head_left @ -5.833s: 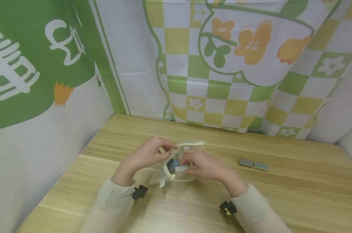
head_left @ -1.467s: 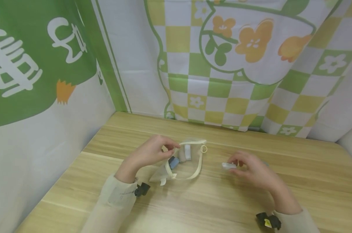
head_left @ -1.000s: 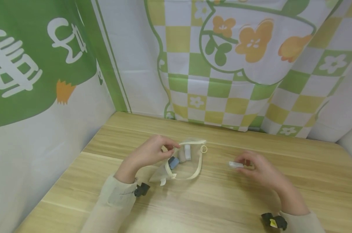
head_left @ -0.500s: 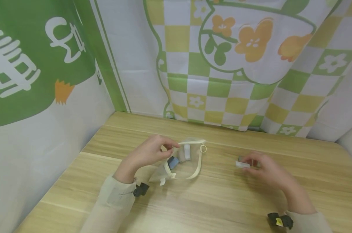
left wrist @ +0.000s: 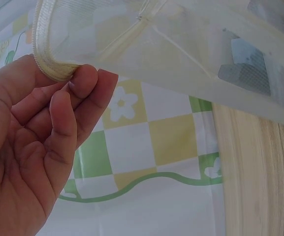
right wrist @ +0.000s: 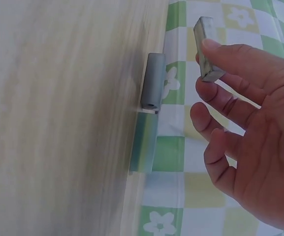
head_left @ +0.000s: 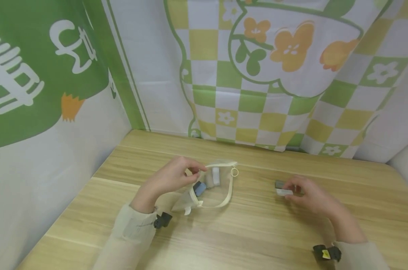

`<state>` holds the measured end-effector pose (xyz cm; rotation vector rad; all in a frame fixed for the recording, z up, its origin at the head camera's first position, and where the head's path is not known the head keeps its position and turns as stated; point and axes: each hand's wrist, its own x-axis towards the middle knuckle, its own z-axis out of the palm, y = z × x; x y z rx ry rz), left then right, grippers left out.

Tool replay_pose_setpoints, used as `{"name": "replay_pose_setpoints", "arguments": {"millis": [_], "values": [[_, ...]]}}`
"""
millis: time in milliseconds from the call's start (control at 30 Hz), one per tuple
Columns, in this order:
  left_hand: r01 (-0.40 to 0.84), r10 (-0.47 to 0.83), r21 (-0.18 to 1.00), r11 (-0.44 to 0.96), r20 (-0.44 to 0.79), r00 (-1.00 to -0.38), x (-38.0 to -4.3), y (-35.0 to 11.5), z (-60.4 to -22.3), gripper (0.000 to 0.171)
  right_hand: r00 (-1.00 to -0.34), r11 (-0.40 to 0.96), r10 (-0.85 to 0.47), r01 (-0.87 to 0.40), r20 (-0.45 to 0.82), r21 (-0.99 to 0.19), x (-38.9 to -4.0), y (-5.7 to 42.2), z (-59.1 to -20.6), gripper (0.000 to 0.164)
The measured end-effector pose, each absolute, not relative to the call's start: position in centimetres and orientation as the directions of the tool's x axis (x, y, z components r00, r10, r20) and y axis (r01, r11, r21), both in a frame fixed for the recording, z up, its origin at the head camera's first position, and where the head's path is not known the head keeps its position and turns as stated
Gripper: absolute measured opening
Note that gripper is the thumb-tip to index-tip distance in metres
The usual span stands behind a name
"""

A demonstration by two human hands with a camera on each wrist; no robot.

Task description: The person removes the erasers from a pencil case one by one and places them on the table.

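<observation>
My left hand (head_left: 171, 177) pinches the zipped rim of a see-through mesh pouch (head_left: 220, 195), whose mouth gapes toward me. Inside it lie a blue-and-dark block (head_left: 199, 188) and a pale white block (head_left: 216, 176). In the left wrist view, thumb and fingertips (left wrist: 84, 81) meet at the corner of the pouch's zip (left wrist: 53, 71). My right hand (head_left: 308, 195) pinches a small white, eraser-like block (right wrist: 205, 49) between thumb and fingers. It is held close by a grey block (right wrist: 153, 81) and a green-blue striped block (right wrist: 144, 142) that lie end to end on the table.
The wooden table (head_left: 204, 240) stretches to a checked, flowered curtain (head_left: 251, 101) at its back edge. A white and green cloth (head_left: 72, 157) hangs along the left side. The pouch's zip has a pull ring (head_left: 235, 172).
My right hand has come out of the pouch with the white block and travelled right, up to the two blocks on the table. My left hand has stayed at the pouch's rim.
</observation>
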<state>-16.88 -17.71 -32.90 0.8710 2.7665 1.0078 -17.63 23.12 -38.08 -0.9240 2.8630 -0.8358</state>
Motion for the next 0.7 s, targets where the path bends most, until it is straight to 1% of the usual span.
{"name": "replay_pose_setpoints", "arguments": {"millis": [700], "values": [[0.496,0.538,0.614,0.615,0.133,-0.832,-16.97,-17.66,-33.11,0.026,-0.819,0.68,-0.571,-0.507,0.052,-0.529,-18.5,23.53,-39.03,0.016]]}}
